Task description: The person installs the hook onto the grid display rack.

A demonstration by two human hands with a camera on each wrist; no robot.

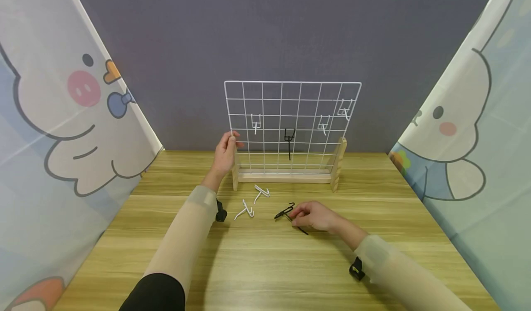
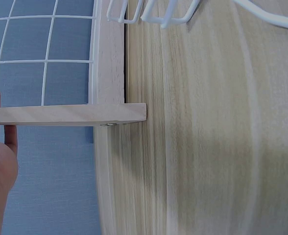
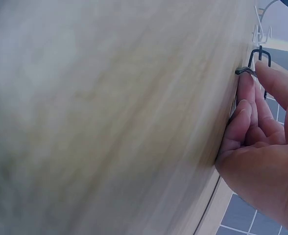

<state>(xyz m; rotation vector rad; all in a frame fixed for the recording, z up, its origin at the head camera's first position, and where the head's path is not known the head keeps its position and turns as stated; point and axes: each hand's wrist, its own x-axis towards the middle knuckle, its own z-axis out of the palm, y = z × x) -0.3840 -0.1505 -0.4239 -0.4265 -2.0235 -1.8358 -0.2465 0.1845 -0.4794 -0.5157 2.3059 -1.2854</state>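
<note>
At the left side of a white wire grid panel (image 1: 290, 82), my left hand (image 1: 224, 155) grips the upper part of the wooden post (image 1: 235, 170) that carries the panel. The left wrist view has fingertips on both sides of this post (image 2: 60, 115). My right hand (image 1: 317, 216), low over the table, pinches a black wire hook (image 1: 284, 212) by its long prong between thumb and fingers. In the right wrist view the hook's wire frame (image 3: 260, 52) sticks out past the fingertips. Two white hooks (image 1: 262, 191) lie on the table between the hands.
Three white hooks (image 1: 256, 125) and one black hook (image 1: 289, 138) hang on the grid. A wooden crossbar (image 1: 286, 178) joins the two posts at the bottom. Behind the stand rises a dark grey wall (image 1: 265, 30); cartoon-printed cloths (image 1: 448, 163) flank the table (image 1: 265, 265).
</note>
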